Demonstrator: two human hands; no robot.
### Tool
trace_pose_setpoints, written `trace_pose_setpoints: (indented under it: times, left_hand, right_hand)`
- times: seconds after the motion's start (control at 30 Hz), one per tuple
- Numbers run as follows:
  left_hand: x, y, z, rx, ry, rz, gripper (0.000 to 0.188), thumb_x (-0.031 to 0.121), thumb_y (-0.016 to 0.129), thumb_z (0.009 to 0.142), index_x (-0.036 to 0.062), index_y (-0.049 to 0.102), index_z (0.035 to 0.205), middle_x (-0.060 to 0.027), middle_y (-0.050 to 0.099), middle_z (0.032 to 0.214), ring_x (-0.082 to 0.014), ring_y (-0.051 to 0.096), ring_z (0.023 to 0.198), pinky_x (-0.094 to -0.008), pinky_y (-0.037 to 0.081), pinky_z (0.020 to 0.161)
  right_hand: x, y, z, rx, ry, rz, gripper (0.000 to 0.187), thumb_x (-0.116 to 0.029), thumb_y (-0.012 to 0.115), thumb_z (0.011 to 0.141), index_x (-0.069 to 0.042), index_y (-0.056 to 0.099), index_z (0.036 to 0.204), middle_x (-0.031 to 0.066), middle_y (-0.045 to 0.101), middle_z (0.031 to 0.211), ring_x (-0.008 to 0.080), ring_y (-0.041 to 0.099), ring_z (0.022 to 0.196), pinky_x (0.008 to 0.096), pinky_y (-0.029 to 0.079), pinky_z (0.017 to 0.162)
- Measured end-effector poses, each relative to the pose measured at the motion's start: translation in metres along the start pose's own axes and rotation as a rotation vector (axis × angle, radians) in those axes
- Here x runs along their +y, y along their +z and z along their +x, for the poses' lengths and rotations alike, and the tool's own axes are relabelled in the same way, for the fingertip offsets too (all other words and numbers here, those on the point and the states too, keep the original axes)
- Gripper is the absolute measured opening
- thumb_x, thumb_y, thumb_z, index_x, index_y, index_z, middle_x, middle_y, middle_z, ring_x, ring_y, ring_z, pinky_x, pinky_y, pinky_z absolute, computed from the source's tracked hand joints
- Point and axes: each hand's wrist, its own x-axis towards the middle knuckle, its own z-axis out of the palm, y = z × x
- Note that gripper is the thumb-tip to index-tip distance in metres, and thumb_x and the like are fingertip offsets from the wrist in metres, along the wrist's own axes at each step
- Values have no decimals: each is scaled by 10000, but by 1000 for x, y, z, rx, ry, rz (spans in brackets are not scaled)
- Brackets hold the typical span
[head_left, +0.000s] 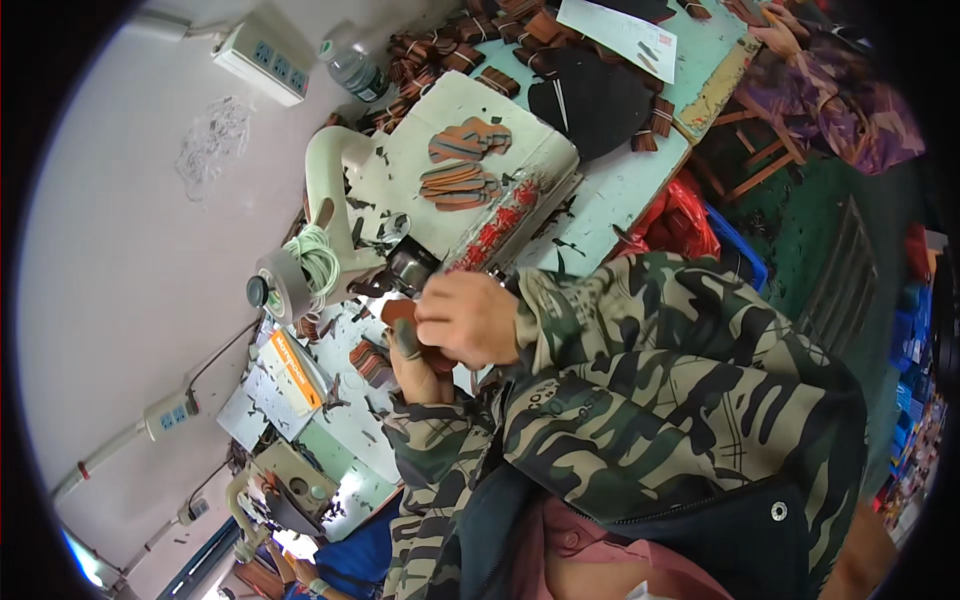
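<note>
Both of my hands meet in front of a cream machine (pixel 325 170) that looks like a leather-working machine. My left hand (pixel 420 380) is closed round a small brown leather piece (pixel 399 311), and something grey covers its thumb. Over it, my right hand (pixel 472 318) is curled, its fingers pressed to the same piece; their tips are partly hidden. Just beyond the hands is the machine's dark round head (pixel 411 262). On the machine's bed lie two fanned groups of brown, grey-edged leather pieces (pixel 460 186). A stack of dark red-brown pieces (pixel 371 362) sits beside my left hand.
Bundled leather strips (pixel 430 50) and a plastic bottle (pixel 355 72) stand along the back. A black leather sheet (pixel 595 100) lies right of the machine. Below the table edge are a red bag (pixel 675 220) and a blue crate (pixel 738 245). Other people work at both ends.
</note>
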Motion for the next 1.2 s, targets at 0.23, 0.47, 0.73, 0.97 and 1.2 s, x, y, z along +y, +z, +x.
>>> trace_pose_setpoints:
  times: [0.23, 0.47, 0.73, 0.97, 1.2]
  left_hand:
    - [20, 8, 1, -222, -170, 387, 301, 134, 714, 742, -37, 533, 911, -79, 550, 663, -193, 549, 462, -285, 431, 385]
    - [25, 10, 5, -574, -433, 589, 303, -3, 682, 709, -18, 536, 973, -81, 576, 695, -183, 569, 452, -285, 442, 383]
    - [-1, 24, -8, -25, 595, 1332, 364, 90, 725, 659, 37, 525, 958, -186, 599, 770, -373, 607, 718, -416, 468, 614]
    - [14, 20, 2, 32, 753, 1401, 300, 13, 673, 635, 59, 563, 910, -153, 594, 781, -372, 587, 718, -422, 466, 612]
    - [13, 27, 3, 60, 801, 1476, 222, 32, 659, 670, 59, 578, 875, -134, 591, 837, -361, 584, 738, -410, 470, 626]
  right_hand:
    - [13, -39, -4, -172, 622, 666, 474, -206, 747, 710, -33, 566, 1113, 136, 612, 936, 202, 628, 596, 300, 487, 558]
    - [4, -23, -13, -335, 502, 571, 340, -210, 743, 659, -34, 634, 929, 145, 644, 877, 285, 635, 756, 350, 493, 694]
    - [0, -10, -8, -147, 759, 526, 333, -227, 747, 654, -18, 637, 888, 128, 649, 786, 212, 636, 686, 306, 493, 638]
    - [-14, 4, 3, 18, 876, 661, 277, -130, 719, 705, -17, 625, 940, 87, 634, 789, 120, 589, 659, 271, 474, 609]
    - [-13, 22, -10, 35, 744, 293, 261, -236, 659, 752, -26, 568, 877, 165, 584, 835, 364, 569, 774, 410, 460, 677]
